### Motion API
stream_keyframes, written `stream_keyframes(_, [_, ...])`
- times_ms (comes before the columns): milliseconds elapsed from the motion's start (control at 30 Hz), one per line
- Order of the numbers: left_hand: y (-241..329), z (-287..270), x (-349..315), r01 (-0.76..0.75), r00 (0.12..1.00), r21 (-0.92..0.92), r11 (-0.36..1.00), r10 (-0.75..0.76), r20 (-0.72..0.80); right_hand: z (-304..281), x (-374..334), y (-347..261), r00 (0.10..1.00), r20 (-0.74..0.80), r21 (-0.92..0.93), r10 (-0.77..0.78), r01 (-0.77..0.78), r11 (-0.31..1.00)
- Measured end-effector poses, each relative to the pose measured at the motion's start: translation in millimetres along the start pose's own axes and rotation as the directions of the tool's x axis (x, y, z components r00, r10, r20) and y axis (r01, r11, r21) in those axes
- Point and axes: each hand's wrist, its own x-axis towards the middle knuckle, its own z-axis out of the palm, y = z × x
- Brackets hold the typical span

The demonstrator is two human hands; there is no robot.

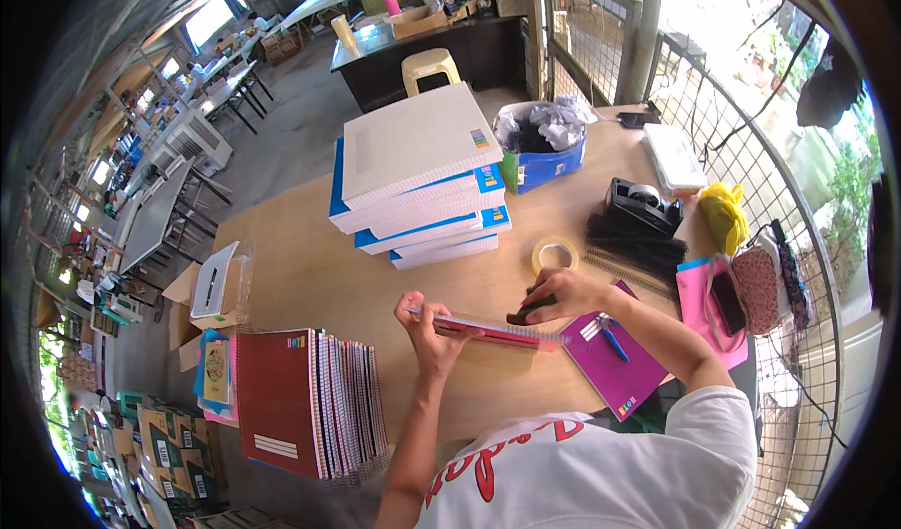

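My left hand [434,343] grips one end of a spiral-bound notebook with a reddish cover [502,333], held nearly on edge above the table. In my right hand [572,292] is a small black tool [531,309], pressed close to the notebook's upper edge; its exact kind is hidden by my fingers. Just below my right forearm lies a purple notebook [631,377] with a blue pen [615,341] on it. A roll of yellowish tape [554,254] lies beyond my right hand. Black plastic binding coils [631,243] are heaped to its right.
Tall stacks of white and blue notebook blocks [413,149] stand at the back, spiral notebooks [272,379] at left. A blue box of crumpled waste [554,168], a tape dispenser [643,200], a yellow bag [723,217] and a phone [727,304] line the right, beside a mesh fence [798,210].
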Motion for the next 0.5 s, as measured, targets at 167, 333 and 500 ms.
stream_keyframes(167, [2.6, 9.3, 0.9, 0.112, 0.994, -0.095, 0.989, -0.112, 0.001, 2.3, 8.5, -4.7, 1.000, 0.017, -0.151, -0.002, 0.005, 0.989])
stream_keyframes(333, [-6.7, 10.9, 0.3, 0.070, 0.997, -0.105, 0.992, -0.074, -0.030, -8.4, 17.9, -17.6, 0.998, 0.036, 0.616, -0.056, 0.022, 0.788])
stream_keyframes(500, [-6.0, 9.4, 1.4, 0.028, 0.999, -0.066, 0.997, -0.030, -0.019, -4.6, 28.6, -6.0, 0.997, 0.072, 0.450, -0.039, 0.003, 0.893])
